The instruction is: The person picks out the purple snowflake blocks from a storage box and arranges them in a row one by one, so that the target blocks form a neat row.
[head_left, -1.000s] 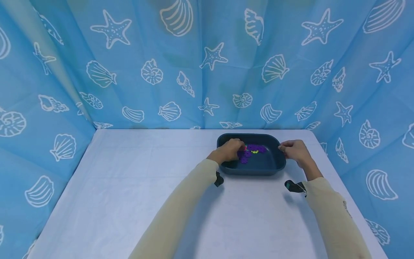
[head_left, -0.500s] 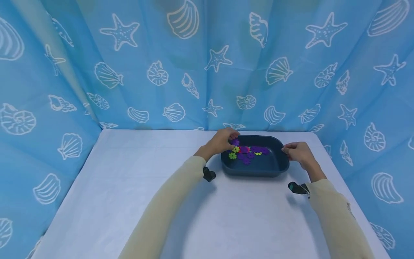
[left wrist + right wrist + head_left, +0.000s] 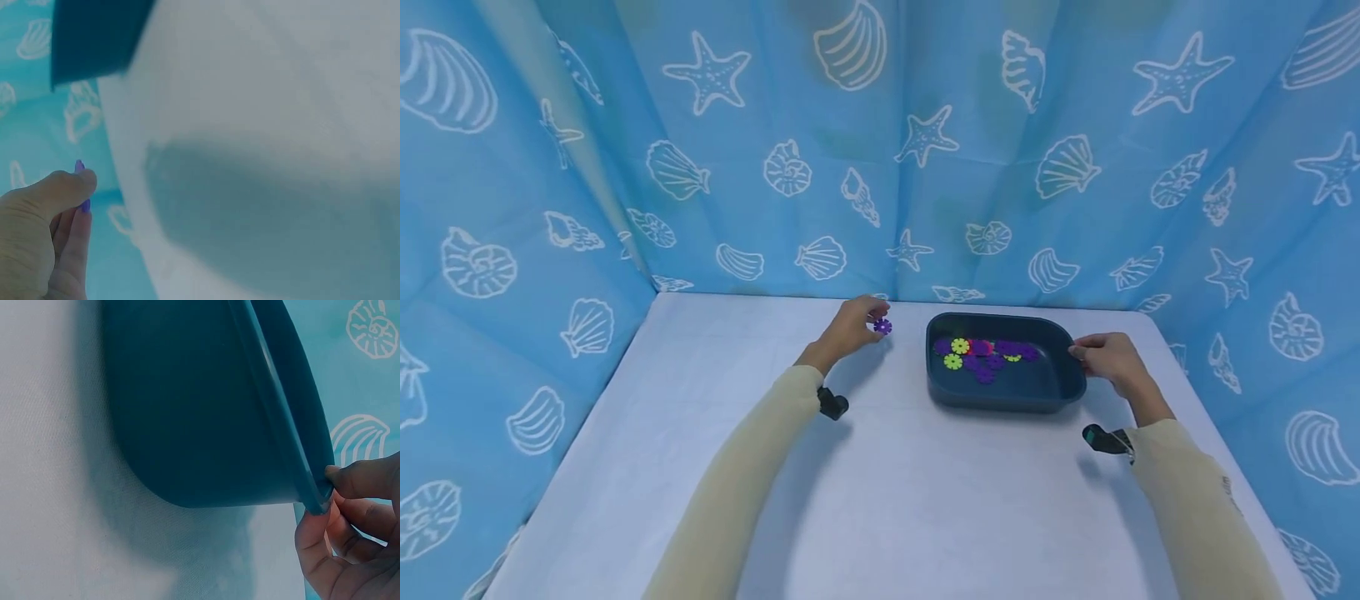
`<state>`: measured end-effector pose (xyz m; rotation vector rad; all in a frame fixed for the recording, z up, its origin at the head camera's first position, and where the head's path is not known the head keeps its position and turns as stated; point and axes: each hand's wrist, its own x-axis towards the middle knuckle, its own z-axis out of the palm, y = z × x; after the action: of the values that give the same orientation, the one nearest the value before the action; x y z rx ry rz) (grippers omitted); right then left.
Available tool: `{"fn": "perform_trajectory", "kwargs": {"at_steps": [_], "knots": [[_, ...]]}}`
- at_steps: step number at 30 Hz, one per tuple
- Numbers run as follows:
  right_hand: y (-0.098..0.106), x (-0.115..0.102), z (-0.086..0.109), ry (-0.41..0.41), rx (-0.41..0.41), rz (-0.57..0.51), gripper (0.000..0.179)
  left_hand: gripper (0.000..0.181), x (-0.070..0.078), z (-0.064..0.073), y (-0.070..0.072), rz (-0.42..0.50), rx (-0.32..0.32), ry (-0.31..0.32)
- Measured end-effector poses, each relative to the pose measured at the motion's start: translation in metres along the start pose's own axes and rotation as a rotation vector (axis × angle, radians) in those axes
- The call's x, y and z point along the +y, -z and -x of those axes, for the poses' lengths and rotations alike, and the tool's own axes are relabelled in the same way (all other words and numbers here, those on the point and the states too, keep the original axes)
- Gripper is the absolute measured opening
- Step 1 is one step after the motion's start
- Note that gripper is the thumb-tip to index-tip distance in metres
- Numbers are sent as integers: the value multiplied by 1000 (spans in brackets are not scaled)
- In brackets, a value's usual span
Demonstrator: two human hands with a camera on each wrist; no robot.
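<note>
Between the thumb and fingers of my left hand (image 3: 850, 327) is a purple notched plastic disc (image 3: 882, 327), held above the table to the left of the dark basin. The left wrist view shows this purple disc (image 3: 85, 205) edge-on in the pinch. My right hand (image 3: 1108, 360) grips the right rim of the basin (image 3: 1007, 400), thumb on the inside and fingers outside, as the right wrist view also shows. In the basin lie several notched discs: purple ones (image 3: 985, 377), yellow-green ones (image 3: 952, 362) and a red or pink one (image 3: 977, 347) partly covered by others.
A white cloth (image 3: 880, 483) covers the table. Behind and at both sides hangs a blue curtain (image 3: 730, 200) with white shell and starfish prints. Small dark wrist cameras (image 3: 832, 404) sit below each hand.
My left hand has come out of the basin and moved left, carrying a purple disc. The right hand stays on the rim. The head view has shifted slightly left.
</note>
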<state>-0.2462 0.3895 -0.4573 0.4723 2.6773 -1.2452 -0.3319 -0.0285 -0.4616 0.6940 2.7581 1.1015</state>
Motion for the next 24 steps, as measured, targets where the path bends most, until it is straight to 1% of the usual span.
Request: {"fn": "perform_trajectory", "kwargs": {"at_steps": [4, 9, 13, 20, 24], "knots": [[1, -2, 4, 18, -17, 4, 43, 50, -17, 8, 0, -12, -4, 35], [0, -2, 2, 22, -15, -3, 44, 49, -30, 16, -1, -23, -4, 78], [1, -2, 1, 21, -11, -1, 42, 48, -36, 18, -4, -26, -1, 97], [0, -3, 3, 29, -13, 1, 42, 46, -42, 21, -7, -35, 0, 138], [1, -3, 3, 28, -15, -4, 42, 46, -44, 22, -8, -40, -3, 140]]}}
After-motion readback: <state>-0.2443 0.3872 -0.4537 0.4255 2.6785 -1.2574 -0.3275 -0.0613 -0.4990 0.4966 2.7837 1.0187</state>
